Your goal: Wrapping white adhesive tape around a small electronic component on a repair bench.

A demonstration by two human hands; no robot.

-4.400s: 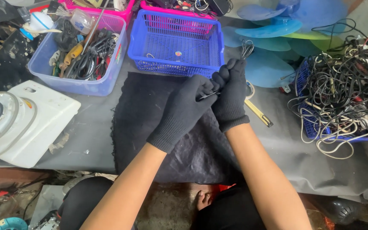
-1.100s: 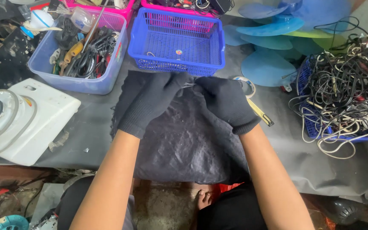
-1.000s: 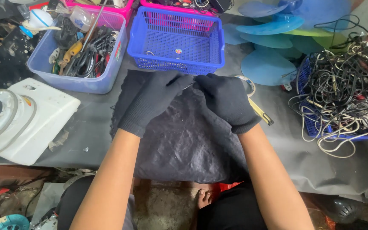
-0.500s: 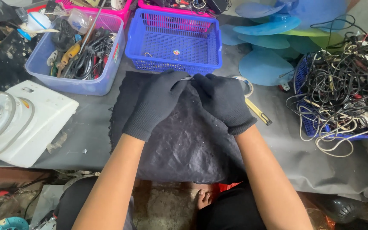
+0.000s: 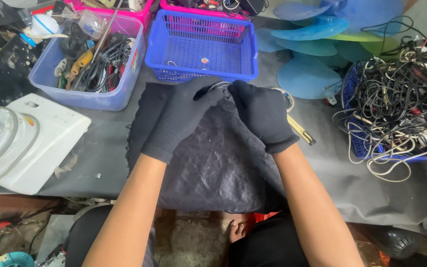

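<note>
Your left hand (image 5: 184, 118) and right hand (image 5: 262, 114), both in black gloves, meet over the far edge of the dark mat (image 5: 213, 168) at mid worktop (image 5: 105, 143). Fingers curl together around a small metal part (image 5: 219, 86); mostly hidden, so can't tell which hand grips it. Just beyond: empty blue basket (image 5: 201, 47). Far left: blue bin of tools (image 5: 87, 59). Left: white appliance (image 5: 21, 138). Right: tangled cables (image 5: 401, 89). Yellow tool (image 5: 300, 129) lies just right of your right wrist.
</note>
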